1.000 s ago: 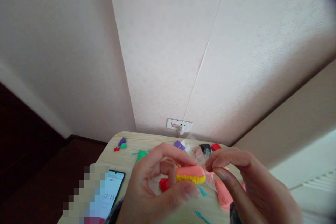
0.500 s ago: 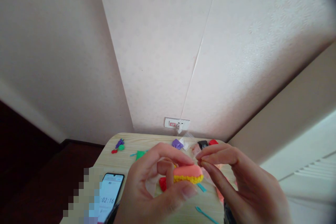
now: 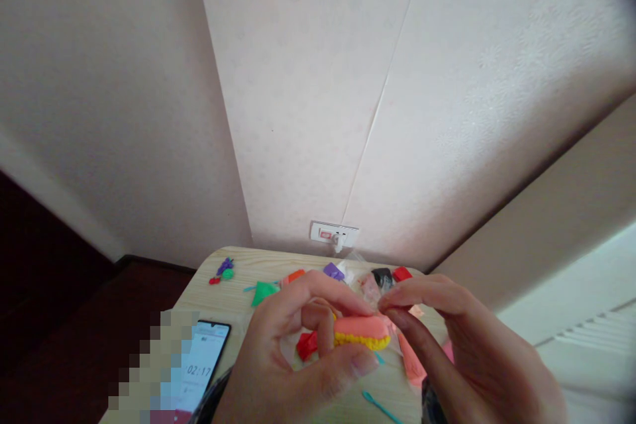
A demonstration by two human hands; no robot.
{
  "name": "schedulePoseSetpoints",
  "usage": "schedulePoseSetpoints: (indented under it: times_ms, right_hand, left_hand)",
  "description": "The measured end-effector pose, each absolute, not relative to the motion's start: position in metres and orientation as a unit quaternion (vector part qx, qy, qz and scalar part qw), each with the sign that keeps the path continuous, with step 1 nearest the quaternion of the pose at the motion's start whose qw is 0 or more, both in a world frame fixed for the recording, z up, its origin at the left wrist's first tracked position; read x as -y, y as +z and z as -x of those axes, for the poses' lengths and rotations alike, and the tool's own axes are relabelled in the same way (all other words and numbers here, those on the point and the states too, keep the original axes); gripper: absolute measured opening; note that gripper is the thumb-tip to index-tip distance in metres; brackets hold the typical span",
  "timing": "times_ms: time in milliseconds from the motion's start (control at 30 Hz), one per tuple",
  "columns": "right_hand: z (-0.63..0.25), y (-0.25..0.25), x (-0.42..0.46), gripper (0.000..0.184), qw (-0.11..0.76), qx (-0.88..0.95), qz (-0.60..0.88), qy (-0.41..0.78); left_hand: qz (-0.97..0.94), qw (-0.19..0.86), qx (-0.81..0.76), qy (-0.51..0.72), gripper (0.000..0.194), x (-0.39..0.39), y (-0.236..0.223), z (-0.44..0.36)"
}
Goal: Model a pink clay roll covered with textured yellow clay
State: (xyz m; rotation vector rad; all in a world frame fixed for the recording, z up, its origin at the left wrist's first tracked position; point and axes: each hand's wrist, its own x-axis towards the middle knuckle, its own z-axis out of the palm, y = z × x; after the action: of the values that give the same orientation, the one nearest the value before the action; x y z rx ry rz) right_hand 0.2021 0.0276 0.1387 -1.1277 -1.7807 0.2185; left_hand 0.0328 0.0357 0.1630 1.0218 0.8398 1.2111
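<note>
A pink clay piece with a crumbly yellow edge (image 3: pixel 362 331) is gripped between the thumb and fingers of my left hand (image 3: pixel 285 358), above the table. Close to its right end, my right hand (image 3: pixel 464 338) has thumb and forefinger pinched together. Whatever sits between those fingertips is too small or hidden to make out. Beneath the hands lie a red packet (image 3: pixel 307 346) and a turquoise modelling tool (image 3: pixel 381 408). A salmon-coloured packet (image 3: pixel 411 358) shows between the two hands.
On the wooden table (image 3: pixel 268 262) sit small purple, green and red clay fruit (image 3: pixel 225 268), a phone with a running timer (image 3: pixel 201 364), a green packet (image 3: pixel 264 292), a purple packet (image 3: pixel 333 271) and a black packet (image 3: pixel 382 277). Behind is a wall socket with a plug (image 3: pixel 334 234).
Both hands have shifted slightly right in view, the clay piece with them. The right fingertips have come nearer to its end. The phone timer went from 02:16 to 02:17.
</note>
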Motion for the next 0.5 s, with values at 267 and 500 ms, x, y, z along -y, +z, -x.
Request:
schedulePoseSetpoints:
  times_ms: [267,500]
  right_hand:
    - [-0.2032,0.1387,-0.0275,0.013,0.492,0.731,0.468,0.068]
    - [-0.2021,0.1376,-0.0281,0.018,0.498,0.725,0.470,0.080]
  left_hand:
    - [-0.459,0.611,-0.392,0.512,0.011,-0.0358,0.1639,-0.0316]
    - [-0.459,0.596,-0.408,0.517,0.010,-0.0353,0.1649,-0.0329]
